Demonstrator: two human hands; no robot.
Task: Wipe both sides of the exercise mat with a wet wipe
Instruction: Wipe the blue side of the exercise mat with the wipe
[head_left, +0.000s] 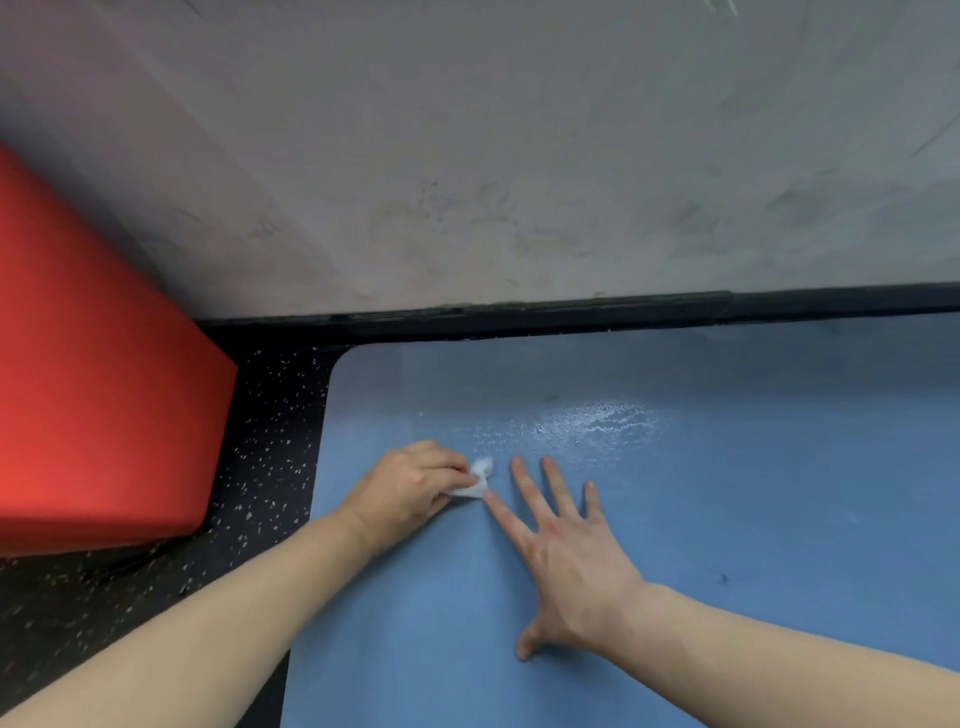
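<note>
A blue exercise mat (727, 493) lies flat on the floor, its rounded far-left corner near the wall. A wet, shiny patch shows on it beyond my hands. My left hand (410, 486) grips a small crumpled white wet wipe (475, 480) and holds it against the mat. My right hand (566, 551) lies flat on the mat just right of the wipe, fingers spread and straight, its index fingertip close to the wipe.
A red padded block (93, 374) stands on the dark speckled floor (260, 467) left of the mat. A grey wall (519, 182) with a black skirting strip (571, 312) runs along the mat's far edge.
</note>
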